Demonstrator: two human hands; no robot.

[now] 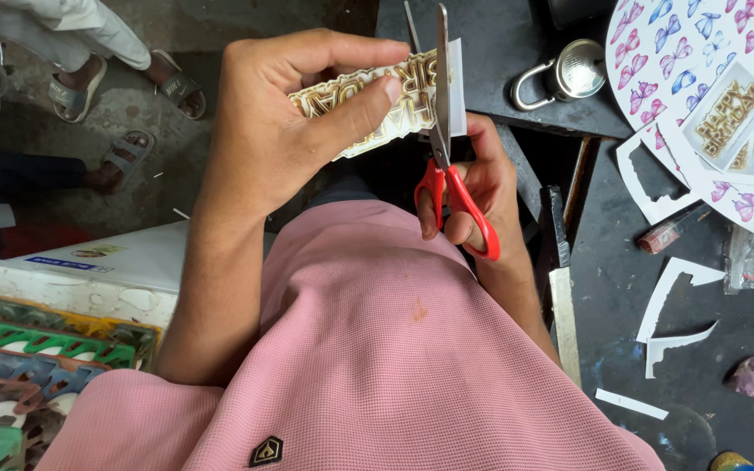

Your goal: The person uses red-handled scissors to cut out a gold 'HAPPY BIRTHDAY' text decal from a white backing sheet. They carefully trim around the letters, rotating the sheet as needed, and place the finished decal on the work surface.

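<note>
Your left hand [281, 122] pinches a gold-lettered paper cutout [368, 96], thumb on top and fingers behind, holding it above your pink shirt [394, 349]. Just right of the cutout, the red-handled scissors [447, 166] stand upright, their blades against its right edge. Your right hand [482, 187] grips the scissor handles, fingers through the loops. Farther right of the scissors, a padlock [565, 74] and white paper scraps [674, 305] lie on the dark tabletop [621, 288].
</note>
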